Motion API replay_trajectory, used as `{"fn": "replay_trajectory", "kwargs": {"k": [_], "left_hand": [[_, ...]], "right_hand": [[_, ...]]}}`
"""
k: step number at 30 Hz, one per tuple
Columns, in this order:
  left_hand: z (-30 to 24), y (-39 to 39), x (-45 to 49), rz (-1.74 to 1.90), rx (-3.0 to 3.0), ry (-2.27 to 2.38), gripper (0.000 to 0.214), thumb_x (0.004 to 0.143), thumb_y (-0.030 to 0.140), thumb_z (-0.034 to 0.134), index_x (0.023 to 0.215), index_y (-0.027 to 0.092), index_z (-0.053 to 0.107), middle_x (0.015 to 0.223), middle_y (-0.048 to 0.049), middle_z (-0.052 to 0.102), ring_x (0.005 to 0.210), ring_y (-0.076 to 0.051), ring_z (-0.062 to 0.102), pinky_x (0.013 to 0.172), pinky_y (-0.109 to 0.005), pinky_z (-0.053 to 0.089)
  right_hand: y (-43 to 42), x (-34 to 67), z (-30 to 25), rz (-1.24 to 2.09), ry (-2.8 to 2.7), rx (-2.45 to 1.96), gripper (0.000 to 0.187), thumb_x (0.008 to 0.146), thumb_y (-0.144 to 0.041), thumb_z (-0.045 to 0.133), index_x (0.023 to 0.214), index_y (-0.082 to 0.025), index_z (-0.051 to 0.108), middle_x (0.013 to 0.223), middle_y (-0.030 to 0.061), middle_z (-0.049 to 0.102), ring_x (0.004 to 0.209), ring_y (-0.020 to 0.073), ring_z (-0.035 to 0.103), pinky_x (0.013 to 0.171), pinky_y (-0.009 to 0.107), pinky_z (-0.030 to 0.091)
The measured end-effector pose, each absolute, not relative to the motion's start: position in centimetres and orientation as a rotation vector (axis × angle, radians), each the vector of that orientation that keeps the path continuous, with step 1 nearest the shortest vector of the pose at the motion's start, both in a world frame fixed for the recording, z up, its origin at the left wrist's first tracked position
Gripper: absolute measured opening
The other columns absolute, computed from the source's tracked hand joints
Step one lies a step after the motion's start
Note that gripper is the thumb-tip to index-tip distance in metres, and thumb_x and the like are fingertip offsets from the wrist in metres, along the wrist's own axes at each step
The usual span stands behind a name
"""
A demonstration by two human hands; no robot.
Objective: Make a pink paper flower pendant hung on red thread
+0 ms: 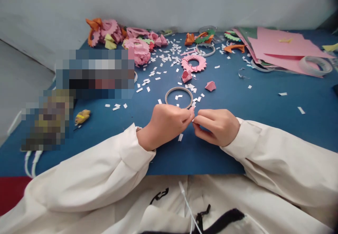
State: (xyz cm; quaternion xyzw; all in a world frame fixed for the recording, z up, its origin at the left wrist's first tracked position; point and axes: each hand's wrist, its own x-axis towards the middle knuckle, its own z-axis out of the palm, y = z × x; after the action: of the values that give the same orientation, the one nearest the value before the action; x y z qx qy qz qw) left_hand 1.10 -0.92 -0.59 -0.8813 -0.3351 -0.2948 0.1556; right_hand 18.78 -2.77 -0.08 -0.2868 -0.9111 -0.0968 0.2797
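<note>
My left hand (170,123) and my right hand (216,125) meet over the front middle of the blue table, fingertips nearly touching. Both are closed in a pinch. Something small may be held between them, but the fingers hide it and I cannot make out what it is. Just behind my left hand lies a thin roll of tape (168,94), with several white paper bits inside and around it. A small folded pink paper piece (210,86) sits beyond my right hand. Another pink folded piece (186,76) lies near a pink toothed paper ring (193,63).
Pink, orange and yellow folded paper (109,30) is heaped at the back left. Pink sheets (282,44) lie back right, with a wide tape roll (315,66) on them. A white ring (205,50) is at the back. A small yellow object (82,117) and blurred-out items are at left.
</note>
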Motion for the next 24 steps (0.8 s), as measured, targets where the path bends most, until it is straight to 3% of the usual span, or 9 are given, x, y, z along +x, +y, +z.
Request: {"fn": "replay_trajectory", "kwargs": {"k": [5, 10, 17, 20, 24], "left_hand": [[-1.0, -1.1, 1.2, -0.698, -2.504, -0.770, 0.023, 0.083, 0.013, 0.046, 0.066, 0.015, 0.061, 0.039, 0.0029, 0.050, 0.037, -0.010, 0.043, 0.043, -0.024, 0.014], [-0.6, -1.6, 1.7, -0.570, -2.451, -0.709, 0.038, 0.085, 0.010, 0.042, 0.048, 0.015, 0.047, 0.035, 0.0004, 0.047, 0.034, -0.013, 0.047, 0.040, -0.026, 0.015], [-0.7, -2.7, 2.3, -0.496, -2.392, -0.812, 0.039, 0.083, 0.004, 0.043, 0.046, 0.014, 0.048, 0.034, -0.0009, 0.045, 0.031, -0.014, 0.045, 0.040, -0.026, 0.011], [-0.6, -2.0, 2.0, -0.513, -2.426, -0.844, 0.039, 0.086, 0.008, 0.040, 0.049, 0.014, 0.052, 0.036, -0.0008, 0.047, 0.034, -0.013, 0.046, 0.041, -0.025, 0.011], [0.0, -0.2, 0.9, -0.538, -2.408, -1.046, 0.048, 0.091, 0.027, 0.037, 0.048, 0.015, 0.052, 0.035, -0.0025, 0.047, 0.035, -0.013, 0.043, 0.042, -0.025, 0.010]], "right_hand": [[-2.7, 19.0, -1.0, -0.331, -2.518, -0.738, 0.021, 0.080, -0.016, 0.046, 0.060, -0.017, 0.053, 0.054, -0.0020, 0.051, 0.048, 0.0093, 0.041, 0.045, 0.024, 0.027], [-2.6, 19.0, -2.5, -0.290, -2.473, -0.781, 0.028, 0.086, -0.021, 0.037, 0.062, -0.018, 0.052, 0.054, -0.0015, 0.049, 0.047, 0.0102, 0.040, 0.046, 0.027, 0.023], [-2.6, 19.5, -1.9, -0.140, -2.674, -0.795, 0.019, 0.088, -0.025, 0.042, 0.080, -0.016, 0.057, 0.064, -0.0008, 0.054, 0.055, 0.0098, 0.046, 0.050, 0.025, 0.028], [-2.6, 19.3, -1.8, -0.151, -2.601, -0.832, 0.020, 0.086, -0.021, 0.041, 0.072, -0.018, 0.054, 0.062, -0.0015, 0.052, 0.053, 0.0096, 0.043, 0.049, 0.025, 0.027], [-2.5, 19.0, -1.2, -0.185, -2.479, -0.880, 0.022, 0.082, -0.015, 0.041, 0.062, -0.018, 0.051, 0.057, -0.0022, 0.048, 0.049, 0.0090, 0.037, 0.046, 0.024, 0.027]]}}
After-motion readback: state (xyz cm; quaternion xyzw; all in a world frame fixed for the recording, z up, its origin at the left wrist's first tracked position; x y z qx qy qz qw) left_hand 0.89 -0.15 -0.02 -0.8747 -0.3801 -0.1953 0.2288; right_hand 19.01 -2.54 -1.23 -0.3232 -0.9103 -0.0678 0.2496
